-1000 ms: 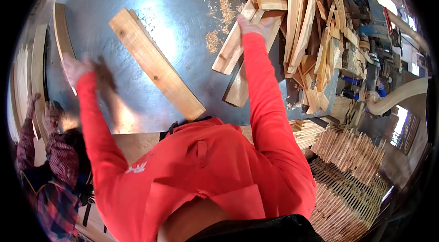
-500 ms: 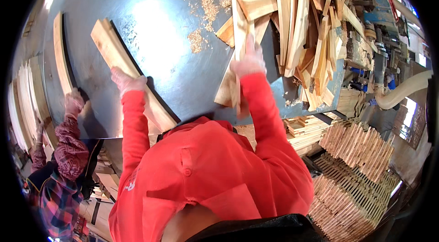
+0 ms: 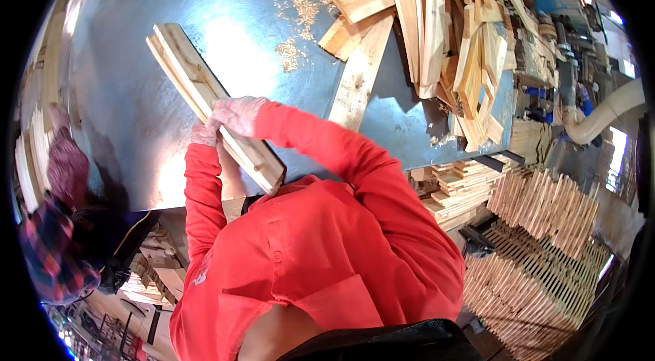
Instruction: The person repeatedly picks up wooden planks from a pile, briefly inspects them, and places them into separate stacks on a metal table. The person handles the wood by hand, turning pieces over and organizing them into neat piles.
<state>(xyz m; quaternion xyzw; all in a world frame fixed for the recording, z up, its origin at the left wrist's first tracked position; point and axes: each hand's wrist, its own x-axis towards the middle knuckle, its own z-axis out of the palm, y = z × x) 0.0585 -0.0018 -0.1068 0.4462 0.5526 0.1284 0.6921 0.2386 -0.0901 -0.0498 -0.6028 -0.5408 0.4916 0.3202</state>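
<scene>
Two pale wooden boards [image 3: 196, 74] lie side by side at a slant on the metal table, their near ends close to my body. My left hand [image 3: 206, 133], in a thin pale glove, is closed around their left edge near the middle. Close beside it, my gloved right hand [image 3: 237, 115] reaches across and grips the boards from above, fingers curled over them. The two hands nearly touch, and some fingertips are hidden. A separate flat board [image 3: 360, 81] lies to the right, partly under the pile.
A heap of wood offcuts [image 3: 426, 20] covers the table's far right, with sawdust [image 3: 300, 13] beside it. At the left, a co-worker's sleeved arm [image 3: 68, 163] reaches toward upright boards [image 3: 33, 156]. Stacked slats [image 3: 539, 279] stand at lower right, below a pale hose [image 3: 607, 112].
My right hand has moved left from the offcut heap to the boards by my left hand. The slat it gripped has left the heap. The co-worker's board is gone from the table's left side.
</scene>
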